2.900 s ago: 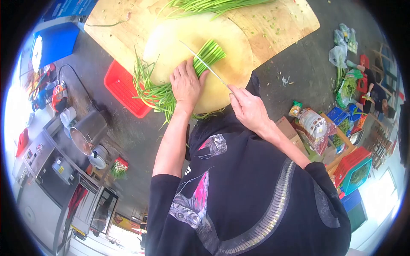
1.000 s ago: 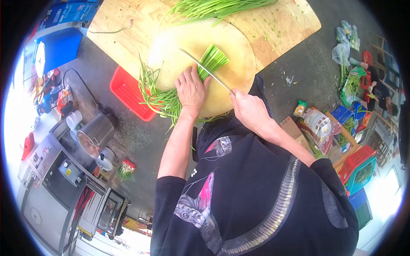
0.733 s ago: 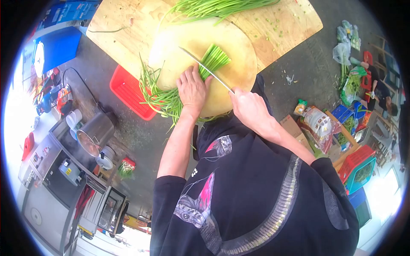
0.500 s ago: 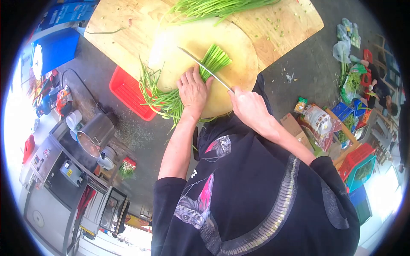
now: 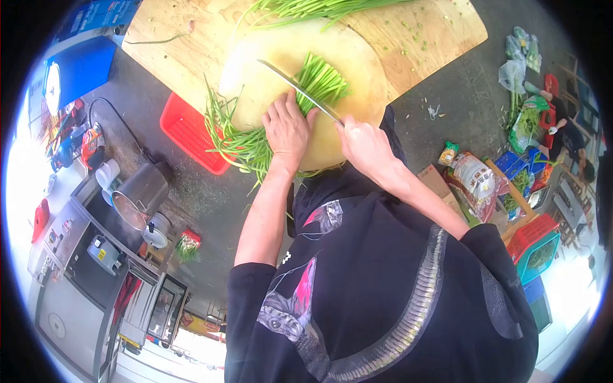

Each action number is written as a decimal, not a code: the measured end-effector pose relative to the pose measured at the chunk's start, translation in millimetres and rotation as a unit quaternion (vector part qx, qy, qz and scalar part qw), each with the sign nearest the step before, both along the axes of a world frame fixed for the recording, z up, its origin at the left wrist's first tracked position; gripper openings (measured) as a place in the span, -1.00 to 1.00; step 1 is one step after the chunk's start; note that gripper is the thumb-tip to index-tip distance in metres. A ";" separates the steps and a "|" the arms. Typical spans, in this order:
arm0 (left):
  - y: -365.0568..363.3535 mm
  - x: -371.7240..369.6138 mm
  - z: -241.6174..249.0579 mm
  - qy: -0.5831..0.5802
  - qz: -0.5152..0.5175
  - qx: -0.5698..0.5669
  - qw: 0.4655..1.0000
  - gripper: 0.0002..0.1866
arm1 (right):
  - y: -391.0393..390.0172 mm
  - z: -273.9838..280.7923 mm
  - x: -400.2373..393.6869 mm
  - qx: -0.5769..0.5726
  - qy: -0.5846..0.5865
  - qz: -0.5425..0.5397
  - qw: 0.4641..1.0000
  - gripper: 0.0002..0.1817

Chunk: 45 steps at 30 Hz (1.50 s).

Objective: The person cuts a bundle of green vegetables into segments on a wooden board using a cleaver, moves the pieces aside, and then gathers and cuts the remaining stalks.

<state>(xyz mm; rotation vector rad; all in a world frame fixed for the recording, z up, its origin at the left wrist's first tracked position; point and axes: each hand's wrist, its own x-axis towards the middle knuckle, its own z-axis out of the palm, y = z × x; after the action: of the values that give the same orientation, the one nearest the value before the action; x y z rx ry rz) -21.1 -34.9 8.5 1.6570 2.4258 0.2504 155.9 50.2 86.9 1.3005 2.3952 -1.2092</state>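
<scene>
My right hand (image 5: 365,148) grips the handle of a kitchen knife (image 5: 300,89). Its blade slants up and left across a bunch of long green stalks (image 5: 252,150), which look like garlic scapes or flowering chives. My left hand (image 5: 287,131) is closed over the bunch just to the near side of the blade, holding it on a round cutting board (image 5: 364,57). Beyond the blade lie short cut pieces (image 5: 325,80), fanned slightly apart. The stalks' thin curly ends trail left past the board's edge. The part under my left palm is hidden.
The round board rests on a wooden table (image 5: 440,38), where more long stalks (image 5: 319,9) lie at the far side. Below its left edge stands a red basket (image 5: 191,134). A steel pot (image 5: 143,191) is on the left; bags and crates (image 5: 533,242) stand right.
The knife has shifted slightly up and left with my right hand. The cut pieces beyond the blade are more spread out. My left hand stays on the bunch, and the view has shifted a little.
</scene>
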 end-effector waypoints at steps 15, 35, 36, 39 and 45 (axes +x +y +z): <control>-4.9 1.0 -4.7 0.053 -0.015 0.035 0.998 -0.20 | -0.4 -24.8 -29.7 0.084 0.044 -0.002 0.995 -0.62; -1.5 1.8 -10.5 0.058 0.000 0.033 0.998 -0.23 | 75.6 -7.5 119.0 0.294 0.043 -0.153 0.942 -0.50; -3.4 2.3 -9.4 0.056 -0.001 0.025 0.998 -0.22 | 83.3 -13.5 124.2 0.321 0.017 -0.145 0.936 -0.50; 0.1 2.5 -5.4 0.052 -0.001 0.011 0.999 -0.21 | 105.9 -28.2 138.8 0.321 -0.058 -0.095 0.940 -0.49; 2.0 2.7 -4.2 0.055 -0.002 0.001 0.998 -0.20 | 120.0 -63.3 152.8 0.360 -0.059 -0.087 0.927 -0.45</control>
<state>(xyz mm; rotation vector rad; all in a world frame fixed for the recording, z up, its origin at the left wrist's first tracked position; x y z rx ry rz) -18.4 -33.0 4.3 1.7194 2.5019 0.1635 308.7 170.2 23.7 1.7287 2.7814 -0.2236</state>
